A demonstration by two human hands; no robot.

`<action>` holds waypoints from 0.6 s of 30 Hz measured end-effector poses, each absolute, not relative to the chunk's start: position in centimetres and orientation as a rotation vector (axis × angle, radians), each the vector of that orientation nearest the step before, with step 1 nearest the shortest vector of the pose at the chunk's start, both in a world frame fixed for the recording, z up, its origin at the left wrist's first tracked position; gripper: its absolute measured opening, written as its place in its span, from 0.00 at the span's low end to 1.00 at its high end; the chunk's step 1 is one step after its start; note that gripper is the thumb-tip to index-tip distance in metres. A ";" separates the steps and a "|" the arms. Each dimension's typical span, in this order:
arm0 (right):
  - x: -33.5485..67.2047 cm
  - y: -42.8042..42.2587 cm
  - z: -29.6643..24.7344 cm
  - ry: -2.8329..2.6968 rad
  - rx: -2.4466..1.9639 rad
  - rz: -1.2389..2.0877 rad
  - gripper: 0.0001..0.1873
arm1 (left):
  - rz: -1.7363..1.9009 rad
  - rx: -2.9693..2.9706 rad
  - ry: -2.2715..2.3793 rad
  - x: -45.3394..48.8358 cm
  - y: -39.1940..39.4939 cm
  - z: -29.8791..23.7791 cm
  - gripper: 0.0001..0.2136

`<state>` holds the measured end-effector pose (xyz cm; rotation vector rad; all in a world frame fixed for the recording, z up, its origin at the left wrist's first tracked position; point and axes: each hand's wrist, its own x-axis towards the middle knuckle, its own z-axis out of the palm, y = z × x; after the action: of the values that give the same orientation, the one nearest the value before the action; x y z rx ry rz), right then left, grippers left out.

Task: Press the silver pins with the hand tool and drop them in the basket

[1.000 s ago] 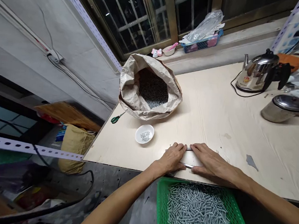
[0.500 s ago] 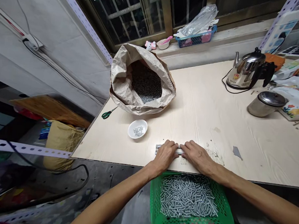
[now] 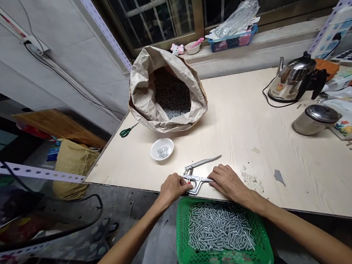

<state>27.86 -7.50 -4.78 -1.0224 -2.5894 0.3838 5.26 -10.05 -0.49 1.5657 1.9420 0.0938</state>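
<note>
A silver plier-like hand tool [image 3: 196, 179] with a coil spring lies near the table's front edge. Its upper lever [image 3: 206, 162] is raised away from the lower handle. My left hand [image 3: 173, 187] is closed, thumb and fingers pinching at the tool's head; a small red spot shows there, but any small part in the fingertips is hidden. With its fingers on the end of the lower handle, my right hand [image 3: 229, 182] holds the tool from the other side. Just below, a green basket [image 3: 222, 259] on my lap holds many small silvery rod-shaped metal pieces [image 3: 221, 227].
A white bowl [image 3: 153, 150] holds a few similar pieces. Behind it stands an open sack [image 3: 141, 91] of small metal parts, with green-handled scissors [image 3: 126, 132] to its left. A steel kettle [image 3: 293, 79] and lidded metal canister [image 3: 310, 125] stand at right.
The tool's lever has swung up from the lower handle, where both hands had it pressed together. My left hand has moved left and down to the tool's head; my right stays near its end.
</note>
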 end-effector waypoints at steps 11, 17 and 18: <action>25.9 -5.3 -6.2 -2.549 -0.996 0.122 0.07 | 0.170 1.719 2.163 5.2 -8.6 -0.7 0.07; 25.4 -5.3 -7.1 -2.473 -0.912 0.170 0.06 | -0.108 1.429 1.927 3.8 -7.0 0.3 0.14; 25.3 -5.3 -7.2 -2.466 -0.899 0.171 0.07 | -0.101 1.490 1.984 3.7 -6.9 0.3 0.12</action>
<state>25.34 -5.34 -7.23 -0.8987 -2.4656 0.1712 3.71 -6.91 0.25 1.4897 1.9841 -0.1010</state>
